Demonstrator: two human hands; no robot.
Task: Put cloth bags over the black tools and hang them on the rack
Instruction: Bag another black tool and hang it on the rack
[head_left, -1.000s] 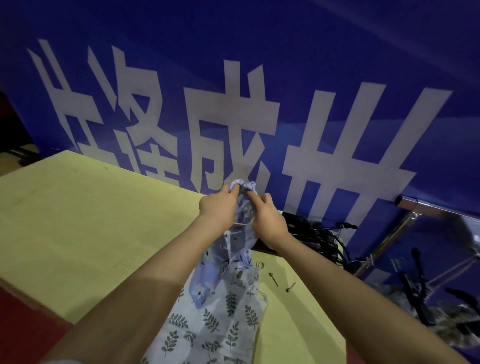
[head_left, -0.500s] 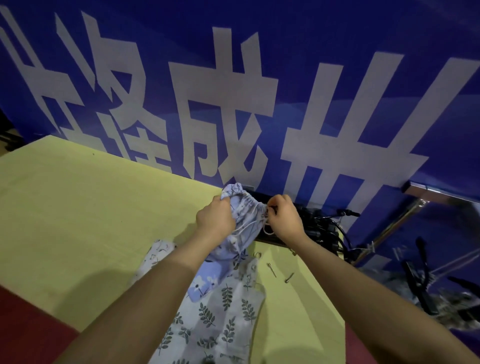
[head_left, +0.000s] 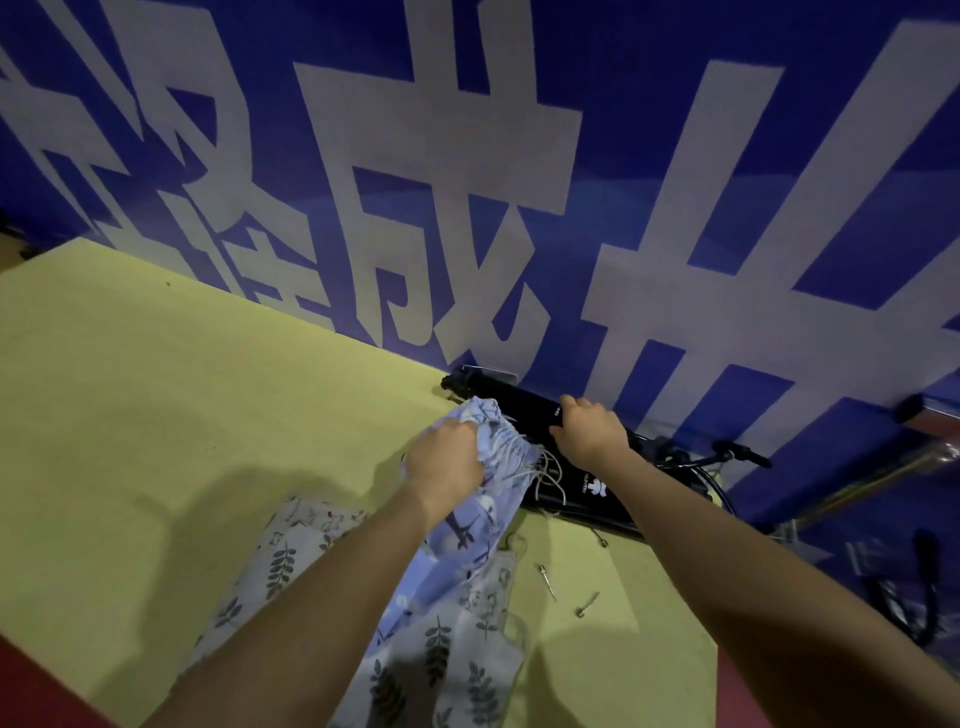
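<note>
Head view first, the only one we have. Our left hand (head_left: 447, 460) grasps the gathered mouth of a blue cloth bag (head_left: 467, 525), fingers clenched into the puckered fabric, and the bag's body trails down toward six o'clock beneath our forearm. Pale drawstrings (head_left: 545, 475) spill from the mouth toward three o'clock. Our right hand (head_left: 589, 431) rests on top of a long black tool (head_left: 582, 488) just beside the bag; its fingers curl over the far edge of the tool, gripping it. The tool lies flat at the back of the yellow bench (head_left: 156, 415), against a blue banner (head_left: 519, 182) with large white characters, and carries a small white logo on its casing. A second cloth bag (head_left: 457, 670), pale with dark leaf prints, lies flat on the bench under the blue one, at six o'clock of our hands. Two small metal pins (head_left: 546, 582) lie on the bench at four o'clock of the bags. At the far three o'clock edge a metal rack bar (head_left: 883, 478) slants, with dark shapes below it too blurred for us to tell.
</note>
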